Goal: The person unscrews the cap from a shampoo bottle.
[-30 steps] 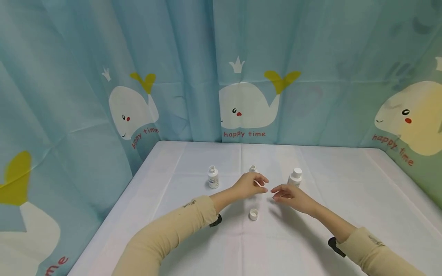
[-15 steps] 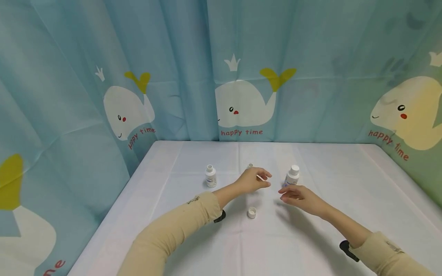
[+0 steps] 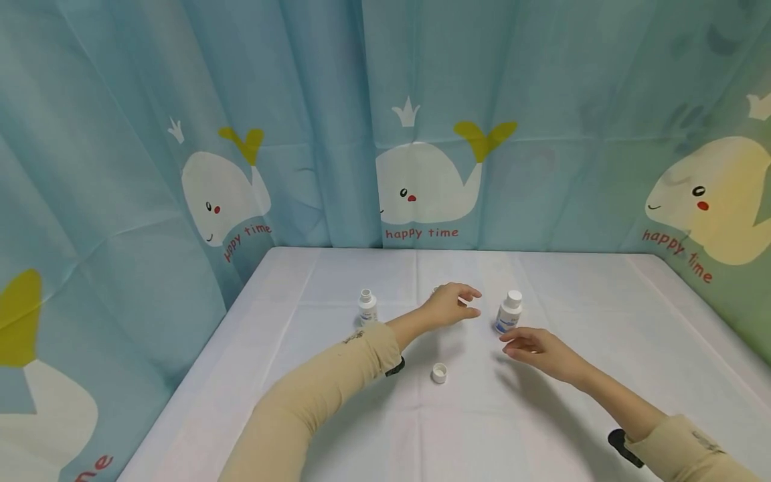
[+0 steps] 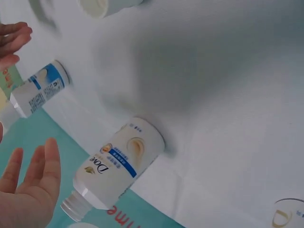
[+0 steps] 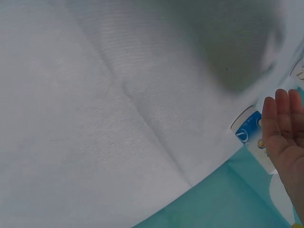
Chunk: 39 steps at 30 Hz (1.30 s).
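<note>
1. OK, our capped bottle [image 3: 508,313] stands upright on the white table [image 3: 602,308], just beyond the right hand [image 3: 548,351] & to the right of the left hand [image 3: 447,306].
2. To handle it well, we'd judge it best to wrap one hand round the body, thumb opp. fingers, & take the top w/ the other. We want the body held firm, else it could spin or tip; it looks light, so prob. easy to knock.
3. Its looks: white body, sloping shoulder, white cap. Blue panel nr. the base w/ a pale shape, plus small print we can't read.
4. Grip: our left thumb & fingers are apart, nothing between them. Our right fingers hold nothing either; the tips are v. close to the bottle, but we can't be sure whether they touch.
5. Around it: an uncapped Dove bottle [image 4: 118,161], mostly hidden behind the left hand in the head view; a second uncapped bottle [image 3: 368,308] further left, so mind the left sleeve [image 3: 325,388]; & a loose cap [image 3: 440,373], hollow end showing, nearer us.
6. Beyond: a blue whale-print curtain [image 3: 337,201].
</note>
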Available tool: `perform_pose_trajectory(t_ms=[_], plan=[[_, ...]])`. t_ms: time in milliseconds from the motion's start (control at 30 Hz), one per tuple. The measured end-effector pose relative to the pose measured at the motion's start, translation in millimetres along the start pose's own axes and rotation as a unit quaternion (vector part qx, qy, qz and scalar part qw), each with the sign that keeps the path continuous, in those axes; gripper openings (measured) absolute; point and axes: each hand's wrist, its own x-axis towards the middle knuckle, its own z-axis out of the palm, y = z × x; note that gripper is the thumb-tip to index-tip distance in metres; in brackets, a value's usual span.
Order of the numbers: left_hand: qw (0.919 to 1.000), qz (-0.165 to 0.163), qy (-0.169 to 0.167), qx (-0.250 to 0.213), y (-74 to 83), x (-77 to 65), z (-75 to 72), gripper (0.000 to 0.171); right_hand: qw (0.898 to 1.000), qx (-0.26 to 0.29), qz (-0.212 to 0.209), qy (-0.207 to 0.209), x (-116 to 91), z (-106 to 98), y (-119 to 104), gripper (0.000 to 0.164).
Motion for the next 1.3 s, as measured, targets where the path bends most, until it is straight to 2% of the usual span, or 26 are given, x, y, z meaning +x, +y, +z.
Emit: perform_pose_trajectory(t_ms=[133,333,567,800,933,1300], plan=[[0.9999,-0.008,-0.004,0.012,3.5,4.6,-0.4,0.036,1.0,-0.025,0.008,0.013,-4.1,-3.4,3.7,0.032],[1.0,-0.004,0.006,0.002,8.0,13.5,0.9,0.038,0.997,-0.046,0.005,0.059,-3.2,-6.2,12.5,0.03],[0.9999,-0.002,0.011,0.0,14.3,23.1,6.4,0.038,0.992,-0.064,0.045,0.096,-0.2,-6.8,17.0,0.034],[0.9999,0.006,0.008,-0.007,23.0,32.1,14.4,0.037,0.989,-0.056,0.095,0.097,2.3,-9.0,18.8,0.047],[0.9998,0.015,0.004,-0.014,26.8,33.8,17.8,0.036,0.986,-0.056,0.115,0.104,4.4,-9.6,18.6,0.049],[0.9997,0.016,0.012,-0.012,32.2,41.0,21.6,0.035,0.985,-0.03,0.104,0.134,11.5,-15.9,23.4,0.048]])
